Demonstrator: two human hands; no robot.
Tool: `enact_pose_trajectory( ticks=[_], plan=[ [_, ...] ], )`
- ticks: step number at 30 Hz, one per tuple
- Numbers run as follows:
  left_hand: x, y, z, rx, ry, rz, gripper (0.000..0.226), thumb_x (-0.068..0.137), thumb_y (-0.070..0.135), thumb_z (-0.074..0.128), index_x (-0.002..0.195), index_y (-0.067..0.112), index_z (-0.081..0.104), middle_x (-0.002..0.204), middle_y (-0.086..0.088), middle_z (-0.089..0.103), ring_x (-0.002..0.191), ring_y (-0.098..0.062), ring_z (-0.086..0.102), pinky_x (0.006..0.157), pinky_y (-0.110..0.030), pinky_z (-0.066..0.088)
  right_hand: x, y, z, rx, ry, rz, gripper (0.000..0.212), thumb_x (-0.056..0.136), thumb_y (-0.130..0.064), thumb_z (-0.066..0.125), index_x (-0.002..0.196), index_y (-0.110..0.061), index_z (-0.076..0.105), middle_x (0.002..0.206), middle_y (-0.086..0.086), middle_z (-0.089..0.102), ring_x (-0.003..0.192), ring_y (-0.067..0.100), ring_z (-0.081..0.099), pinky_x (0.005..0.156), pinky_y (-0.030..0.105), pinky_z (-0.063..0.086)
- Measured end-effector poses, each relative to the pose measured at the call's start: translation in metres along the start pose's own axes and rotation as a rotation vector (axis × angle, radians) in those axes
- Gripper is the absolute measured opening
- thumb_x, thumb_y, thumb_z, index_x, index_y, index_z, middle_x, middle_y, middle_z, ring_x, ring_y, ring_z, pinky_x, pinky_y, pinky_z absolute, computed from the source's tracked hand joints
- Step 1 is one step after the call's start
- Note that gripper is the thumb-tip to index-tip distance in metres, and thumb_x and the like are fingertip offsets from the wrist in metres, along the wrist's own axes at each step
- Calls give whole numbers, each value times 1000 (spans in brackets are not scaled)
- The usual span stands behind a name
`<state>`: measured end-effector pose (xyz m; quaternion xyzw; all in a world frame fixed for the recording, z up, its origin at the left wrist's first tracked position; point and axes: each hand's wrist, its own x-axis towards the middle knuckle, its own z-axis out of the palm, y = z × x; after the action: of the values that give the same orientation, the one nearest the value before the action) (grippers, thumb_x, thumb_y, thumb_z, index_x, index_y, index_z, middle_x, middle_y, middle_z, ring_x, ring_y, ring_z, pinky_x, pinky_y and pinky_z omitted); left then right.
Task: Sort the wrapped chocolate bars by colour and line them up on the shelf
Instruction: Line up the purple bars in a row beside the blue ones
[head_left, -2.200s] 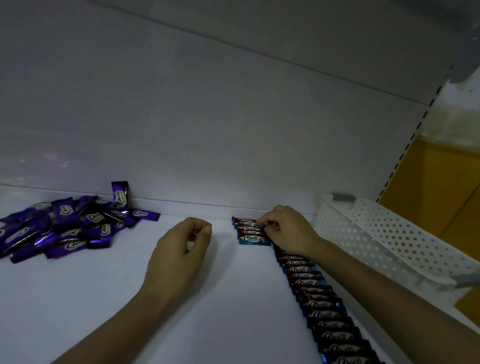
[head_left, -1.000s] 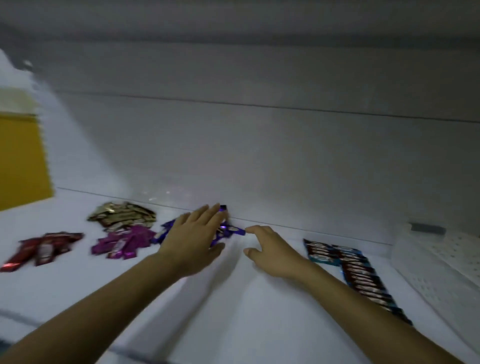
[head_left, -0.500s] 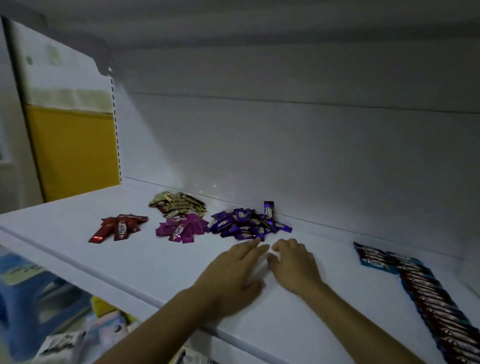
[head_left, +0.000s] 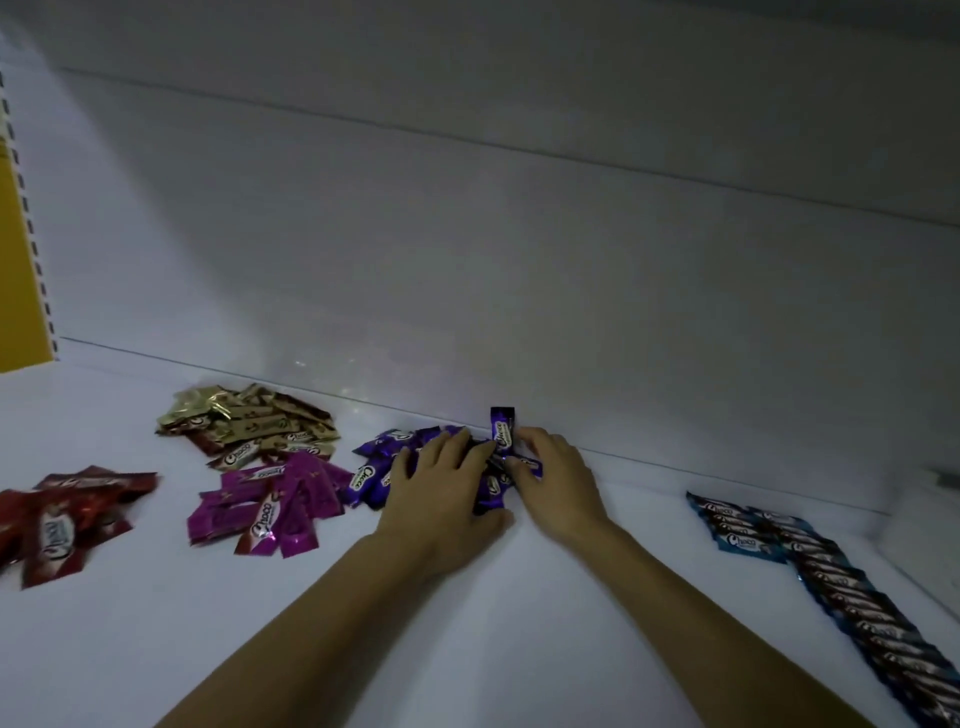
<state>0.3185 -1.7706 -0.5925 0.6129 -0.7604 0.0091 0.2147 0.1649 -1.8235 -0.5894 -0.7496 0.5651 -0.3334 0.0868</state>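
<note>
A heap of purple wrapped bars (head_left: 370, 480) lies at the back of the white shelf (head_left: 156, 649). My left hand (head_left: 441, 493) rests flat on the heap with straight fingers. My right hand (head_left: 558, 480) touches the heap's right side, its thumb lying against a purple bar. One purple bar (head_left: 502, 428) stands upright against the back wall between my fingertips. A lined-up row of blue bars (head_left: 857, 608) runs from the back towards the front on the right.
Left of the purple heap lie a magenta pile (head_left: 270, 504), a gold pile (head_left: 254, 426) behind it, and a red pile (head_left: 62, 519) at far left. A yellow panel (head_left: 15, 260) borders the shelf's left end. A pale basket side (head_left: 930, 540) shows at far right.
My right hand left the blue row and both hands travelled left to the purple heap. In the last half second they slid forward from the bare shelf onto the heap.
</note>
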Motion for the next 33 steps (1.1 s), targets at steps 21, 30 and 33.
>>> enact_pose_trajectory(
  ticks=[21,30,33],
  plan=[
    [10,-8,9,90,113,-4,69,81,71,44,140,35,35,158,7,19,143,-20,17,114,-46,14,-8,-4,-1,88,-206,-136,50,87,-7,48,133,-27,53,135,-6,54,121,14,50,103,29,40],
    [16,-17,1,32,16,22,84,70,84,45,143,48,28,160,11,12,146,-19,14,116,-50,11,-17,-4,-4,246,38,-59,33,76,-4,60,98,-27,68,100,-11,61,96,10,58,84,24,49],
    [14,-17,1,74,7,30,89,63,92,34,139,47,35,155,14,27,143,-15,23,115,-48,15,-14,2,-3,174,26,-19,29,83,-15,64,110,-24,66,108,-6,60,101,12,57,90,29,47]
  ],
)
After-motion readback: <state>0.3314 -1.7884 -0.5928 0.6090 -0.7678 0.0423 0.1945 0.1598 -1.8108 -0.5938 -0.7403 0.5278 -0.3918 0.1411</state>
